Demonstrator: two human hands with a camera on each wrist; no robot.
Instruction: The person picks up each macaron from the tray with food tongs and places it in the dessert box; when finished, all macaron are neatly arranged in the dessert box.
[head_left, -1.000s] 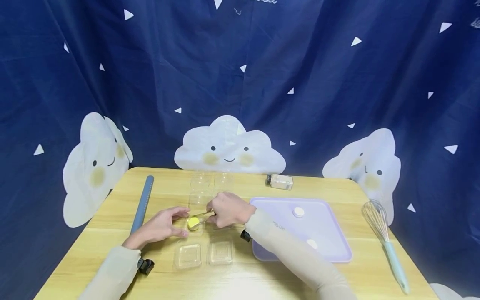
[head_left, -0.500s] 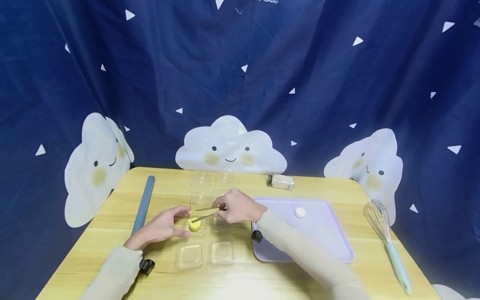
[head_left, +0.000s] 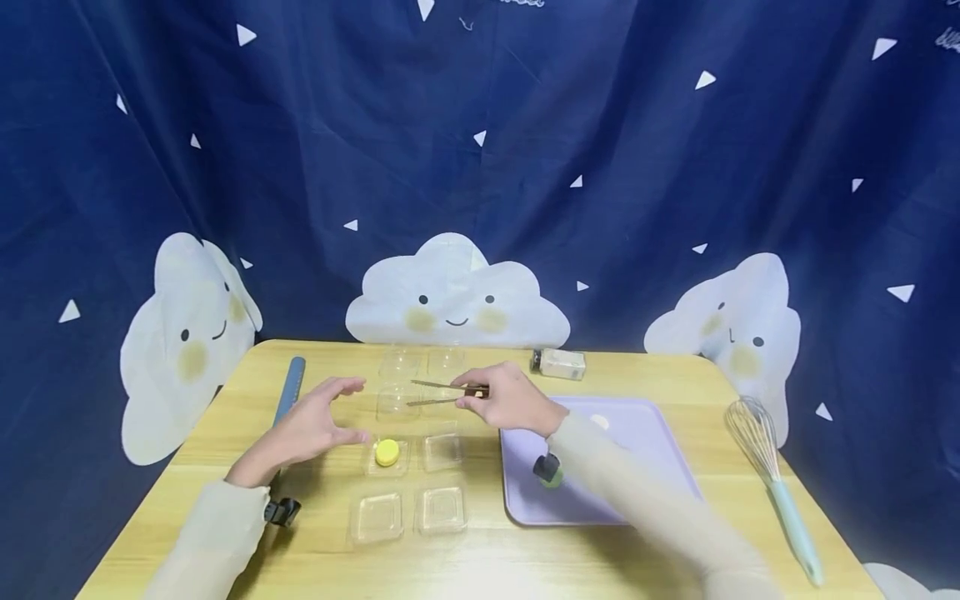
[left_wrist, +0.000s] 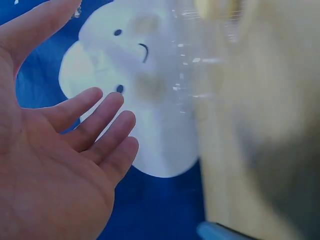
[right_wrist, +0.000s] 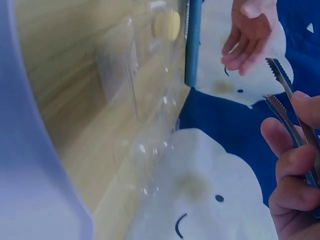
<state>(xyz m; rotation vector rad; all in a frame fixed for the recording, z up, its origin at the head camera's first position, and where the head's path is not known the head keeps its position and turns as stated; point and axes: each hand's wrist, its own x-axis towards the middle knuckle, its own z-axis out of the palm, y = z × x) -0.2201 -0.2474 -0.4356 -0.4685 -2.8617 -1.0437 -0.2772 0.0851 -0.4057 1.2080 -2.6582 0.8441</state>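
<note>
In the head view a yellow macaron [head_left: 387, 452] lies in a clear plastic box base [head_left: 405, 467] left of centre on the table. My left hand [head_left: 300, 427] hovers beside it with spread fingers and touches nothing; the left wrist view shows its bare palm. Metal tongs [head_left: 442, 393] with serrated tips are pinched between the thumb and fingers of my right hand [head_left: 517, 400]. The tips stand apart with nothing between them, above the clear boxes. On the lilac tray [head_left: 517, 500] are a white round piece [head_left: 600, 422] and a green one [head_left: 553, 480], partly hidden by my right forearm.
Several other clear boxes stand in rows, among them one at the front [head_left: 377, 518]. A blue strip-like bar [head_left: 291, 387] lies at left. A whisk [head_left: 776, 492] lies at right, a dark-capped clear jar [head_left: 561, 364] at the back. A blue curtain [head_left: 480, 167] hangs behind.
The tongs have come off the yellow macaron, which stays in its box. My right hand has moved right and back with them. My left hand has drawn back slightly to the left.
</note>
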